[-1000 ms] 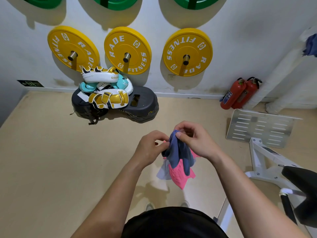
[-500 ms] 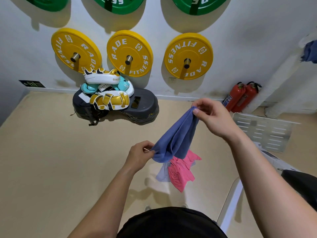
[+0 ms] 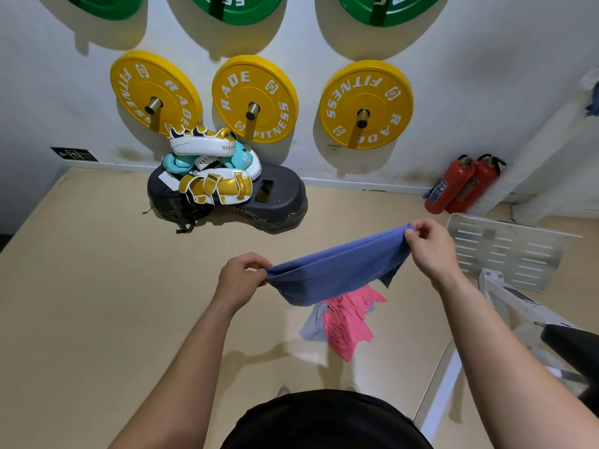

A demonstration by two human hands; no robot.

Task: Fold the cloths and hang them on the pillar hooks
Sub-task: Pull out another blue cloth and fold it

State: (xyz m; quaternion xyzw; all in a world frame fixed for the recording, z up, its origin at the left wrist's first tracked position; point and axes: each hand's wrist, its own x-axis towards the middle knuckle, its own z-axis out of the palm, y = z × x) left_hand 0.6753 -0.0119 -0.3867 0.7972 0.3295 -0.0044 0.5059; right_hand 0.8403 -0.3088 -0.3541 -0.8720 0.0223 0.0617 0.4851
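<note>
a blue woven cloth (image 3: 337, 270) hangs stretched in the air between two bare hands, above the beige floor (image 3: 97, 286). the left hand (image 3: 241, 278) pinches the cloth's left end, its fingers pressed together on the bunched fabric. the right hand (image 3: 429, 251), farther off and higher, pinches the right end between thumb and fingertips, so the top edge slopes up to the right. the cloth sags in the middle, and a loose corner dangles under the right hand.

on the floor beneath, a crumpled pink cloth (image 3: 348, 322) lies touching a pale lilac cloth (image 3: 312, 324) on its left side.

far left, a black padded platform (image 3: 275, 202) sits against the white wall (image 3: 486, 76), with white-and-gold and teal boxing gear (image 3: 214, 170) piled on it. three yellow weight plates (image 3: 256, 98) hang on pegs on the wall, with green plates (image 3: 236, 6) above them. two red fire extinguishers (image 3: 463, 184) lean in the far right corner, near a slotted metal plate (image 3: 509, 251) on a white frame. a scrap of blue fabric (image 3: 593, 105) shows at the right edge, high on a white pillar (image 3: 557, 140).
</note>
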